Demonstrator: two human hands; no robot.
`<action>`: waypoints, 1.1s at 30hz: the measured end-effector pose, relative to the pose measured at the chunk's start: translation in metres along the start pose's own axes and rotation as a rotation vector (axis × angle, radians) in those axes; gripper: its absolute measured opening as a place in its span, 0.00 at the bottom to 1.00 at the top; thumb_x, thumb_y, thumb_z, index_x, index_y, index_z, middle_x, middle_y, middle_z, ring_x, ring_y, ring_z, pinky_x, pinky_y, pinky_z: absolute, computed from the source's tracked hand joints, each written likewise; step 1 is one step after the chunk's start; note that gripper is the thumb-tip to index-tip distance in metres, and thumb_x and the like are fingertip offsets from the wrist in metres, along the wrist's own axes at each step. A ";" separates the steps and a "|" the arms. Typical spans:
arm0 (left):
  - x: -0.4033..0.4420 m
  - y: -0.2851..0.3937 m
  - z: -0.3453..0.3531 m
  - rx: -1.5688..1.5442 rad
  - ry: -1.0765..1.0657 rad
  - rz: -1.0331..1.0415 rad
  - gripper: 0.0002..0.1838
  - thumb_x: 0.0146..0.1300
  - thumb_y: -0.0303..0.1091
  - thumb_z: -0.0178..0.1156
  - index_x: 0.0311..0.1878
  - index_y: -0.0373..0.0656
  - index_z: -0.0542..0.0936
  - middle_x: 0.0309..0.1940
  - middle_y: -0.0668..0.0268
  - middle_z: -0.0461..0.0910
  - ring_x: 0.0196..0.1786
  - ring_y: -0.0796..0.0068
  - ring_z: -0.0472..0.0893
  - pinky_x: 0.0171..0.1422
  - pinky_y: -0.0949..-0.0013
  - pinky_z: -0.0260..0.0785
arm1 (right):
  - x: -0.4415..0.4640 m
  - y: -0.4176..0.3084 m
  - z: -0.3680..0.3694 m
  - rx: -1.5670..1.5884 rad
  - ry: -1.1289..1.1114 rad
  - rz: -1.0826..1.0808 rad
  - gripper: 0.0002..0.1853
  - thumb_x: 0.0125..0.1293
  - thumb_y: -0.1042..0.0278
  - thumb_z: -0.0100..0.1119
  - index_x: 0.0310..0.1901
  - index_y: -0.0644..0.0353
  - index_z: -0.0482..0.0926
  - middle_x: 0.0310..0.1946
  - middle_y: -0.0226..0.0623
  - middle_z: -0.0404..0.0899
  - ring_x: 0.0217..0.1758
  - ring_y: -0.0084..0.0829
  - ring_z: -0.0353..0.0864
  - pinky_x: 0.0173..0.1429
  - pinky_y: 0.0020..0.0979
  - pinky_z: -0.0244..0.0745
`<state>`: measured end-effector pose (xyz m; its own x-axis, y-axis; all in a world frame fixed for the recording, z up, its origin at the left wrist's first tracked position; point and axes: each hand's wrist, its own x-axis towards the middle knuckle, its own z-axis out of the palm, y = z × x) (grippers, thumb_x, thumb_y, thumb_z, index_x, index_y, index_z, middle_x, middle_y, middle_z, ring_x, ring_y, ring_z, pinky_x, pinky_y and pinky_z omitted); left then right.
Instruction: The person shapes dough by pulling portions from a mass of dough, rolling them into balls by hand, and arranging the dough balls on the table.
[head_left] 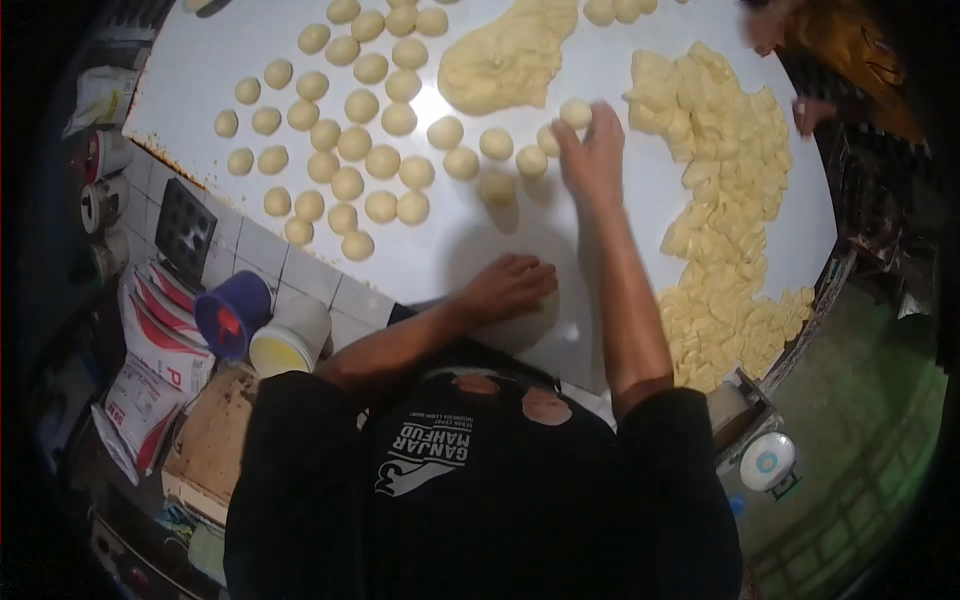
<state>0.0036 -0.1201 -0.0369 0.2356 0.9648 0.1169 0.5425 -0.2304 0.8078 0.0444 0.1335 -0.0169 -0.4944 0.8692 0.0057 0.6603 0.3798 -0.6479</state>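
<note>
My right hand [597,158] reaches over the white table, with thumb and fingers around a pale dough ball [575,112]. Another dough ball [549,140] lies against its thumb side. Nearer my body, my left hand [508,288] is palm down on the tabletop with its fingers curled in; whatever is under it is hidden. Between the hands and the far side sit more dough balls, including one close by [497,188] and one beside it [531,161]. A large lump of dough [505,60] lies beyond them.
Many rounded dough balls [353,142] spread over the table's left part. Cut dough pieces [725,200] are heaped along the right side. Another person's hand [812,115] is at the far right edge. A purple bucket [235,312] and a white bucket [292,335] stand left of me.
</note>
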 end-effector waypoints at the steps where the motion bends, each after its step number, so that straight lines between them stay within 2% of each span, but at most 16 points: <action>1: -0.004 0.005 -0.021 0.049 0.127 -0.034 0.26 0.58 0.30 0.73 0.62 0.45 0.82 0.62 0.58 0.80 0.65 0.51 0.80 0.70 0.49 0.74 | -0.022 -0.021 -0.010 0.115 0.091 0.030 0.31 0.72 0.58 0.72 0.65 0.73 0.74 0.68 0.63 0.73 0.73 0.64 0.69 0.77 0.54 0.65; 3: -0.027 -0.006 -0.034 0.089 0.302 -0.165 0.29 0.60 0.33 0.74 0.66 0.43 0.81 0.66 0.55 0.79 0.68 0.50 0.78 0.73 0.48 0.73 | -0.109 -0.003 -0.009 -0.094 0.004 -0.152 0.23 0.68 0.64 0.72 0.60 0.67 0.79 0.63 0.56 0.78 0.69 0.60 0.75 0.74 0.53 0.70; 6: -0.050 -0.016 -0.063 0.048 0.320 -0.299 0.31 0.62 0.31 0.74 0.69 0.38 0.79 0.66 0.53 0.80 0.67 0.48 0.80 0.71 0.50 0.75 | -0.222 0.027 -0.024 -0.063 -0.459 -0.624 0.14 0.59 0.66 0.76 0.45 0.55 0.84 0.51 0.47 0.82 0.60 0.49 0.81 0.65 0.50 0.78; 7: -0.050 -0.016 -0.070 0.044 0.331 -0.273 0.31 0.62 0.29 0.74 0.69 0.38 0.79 0.64 0.53 0.80 0.66 0.48 0.81 0.69 0.50 0.76 | -0.203 0.032 -0.026 -0.027 -0.637 -0.304 0.12 0.59 0.65 0.76 0.42 0.53 0.83 0.49 0.45 0.82 0.59 0.47 0.81 0.62 0.49 0.77; 10: -0.038 -0.006 -0.063 0.136 0.318 -0.187 0.27 0.64 0.24 0.73 0.67 0.39 0.81 0.60 0.52 0.83 0.60 0.47 0.84 0.65 0.51 0.78 | -0.158 0.021 0.000 -0.368 -0.139 -0.420 0.09 0.61 0.63 0.75 0.33 0.52 0.81 0.43 0.40 0.82 0.50 0.46 0.80 0.52 0.47 0.74; 12: -0.033 0.010 -0.049 0.069 0.329 -0.212 0.23 0.67 0.26 0.71 0.65 0.40 0.82 0.59 0.52 0.84 0.60 0.47 0.84 0.64 0.51 0.79 | -0.175 0.012 0.019 -0.106 -0.039 -0.320 0.10 0.60 0.63 0.76 0.33 0.53 0.82 0.44 0.40 0.82 0.52 0.46 0.81 0.53 0.48 0.75; 14: -0.038 0.038 -0.055 0.082 0.302 -0.241 0.20 0.70 0.27 0.69 0.65 0.40 0.83 0.59 0.52 0.85 0.60 0.47 0.84 0.64 0.51 0.79 | -0.211 0.041 0.006 -0.040 -0.167 -0.562 0.10 0.59 0.62 0.78 0.33 0.54 0.84 0.43 0.40 0.83 0.53 0.46 0.82 0.55 0.48 0.75; 15: -0.045 0.050 -0.058 0.118 0.317 -0.247 0.18 0.71 0.27 0.68 0.63 0.39 0.83 0.59 0.53 0.85 0.60 0.48 0.84 0.65 0.51 0.79 | -0.216 0.085 0.005 0.195 -0.290 -0.471 0.12 0.59 0.59 0.79 0.35 0.54 0.84 0.41 0.39 0.83 0.54 0.45 0.84 0.56 0.49 0.76; 16: -0.048 0.052 -0.057 0.141 0.300 -0.241 0.18 0.71 0.27 0.68 0.63 0.39 0.83 0.59 0.53 0.85 0.60 0.48 0.84 0.65 0.51 0.79 | -0.204 0.084 -0.019 -0.039 -0.118 -0.566 0.14 0.60 0.58 0.79 0.33 0.54 0.82 0.38 0.39 0.83 0.48 0.45 0.84 0.57 0.48 0.75; 18: -0.070 0.064 -0.045 0.160 0.280 -0.287 0.19 0.71 0.23 0.67 0.64 0.37 0.82 0.58 0.50 0.85 0.60 0.45 0.85 0.64 0.52 0.79 | -0.169 0.069 -0.019 -0.348 -0.078 -0.363 0.15 0.61 0.56 0.79 0.35 0.54 0.81 0.39 0.39 0.82 0.48 0.44 0.82 0.58 0.48 0.74; 21: -0.071 0.080 -0.038 0.160 0.233 -0.297 0.18 0.71 0.23 0.67 0.63 0.37 0.82 0.58 0.49 0.84 0.59 0.45 0.85 0.62 0.53 0.80 | -0.170 0.033 0.004 -0.091 0.108 -0.271 0.16 0.61 0.55 0.78 0.38 0.56 0.81 0.41 0.40 0.81 0.48 0.46 0.80 0.58 0.49 0.72; 23: -0.070 0.089 -0.051 0.199 0.304 -0.267 0.17 0.71 0.24 0.68 0.61 0.38 0.83 0.58 0.51 0.85 0.59 0.46 0.86 0.60 0.53 0.81 | -0.213 0.039 -0.008 0.082 0.100 -0.472 0.17 0.64 0.62 0.76 0.50 0.60 0.82 0.52 0.47 0.83 0.59 0.51 0.81 0.67 0.52 0.75; 26: -0.094 0.095 -0.070 0.178 0.410 -0.424 0.17 0.71 0.23 0.67 0.61 0.38 0.82 0.57 0.50 0.85 0.59 0.46 0.86 0.60 0.53 0.81 | -0.214 0.086 -0.020 -0.024 -0.025 -0.415 0.18 0.67 0.66 0.74 0.54 0.62 0.81 0.55 0.49 0.84 0.63 0.54 0.82 0.69 0.51 0.77; 27: -0.098 0.097 -0.077 0.222 0.422 -0.415 0.17 0.71 0.23 0.67 0.61 0.37 0.82 0.57 0.50 0.85 0.59 0.47 0.86 0.59 0.53 0.81 | -0.205 0.071 -0.017 0.144 0.083 -0.184 0.17 0.70 0.68 0.73 0.55 0.62 0.79 0.54 0.49 0.84 0.60 0.57 0.82 0.63 0.51 0.79; 30: -0.100 0.085 -0.090 0.152 0.401 -0.497 0.17 0.71 0.23 0.67 0.61 0.36 0.82 0.56 0.51 0.85 0.56 0.49 0.87 0.58 0.54 0.81 | -0.144 -0.039 -0.082 0.426 0.094 -0.091 0.16 0.71 0.68 0.73 0.55 0.62 0.80 0.53 0.50 0.84 0.59 0.58 0.82 0.61 0.51 0.79; 33: -0.070 0.054 -0.122 0.203 0.486 -0.413 0.17 0.72 0.23 0.67 0.62 0.35 0.82 0.54 0.51 0.84 0.51 0.53 0.86 0.55 0.56 0.81 | -0.154 -0.038 -0.036 0.160 0.075 -0.371 0.21 0.69 0.69 0.75 0.60 0.64 0.82 0.57 0.52 0.83 0.60 0.54 0.82 0.65 0.49 0.79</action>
<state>-0.0823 -0.1846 0.0688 -0.3881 0.9155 0.1063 0.6622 0.1968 0.7230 0.1158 -0.0038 0.0345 -0.6361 0.7054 0.3126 0.3461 0.6229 -0.7016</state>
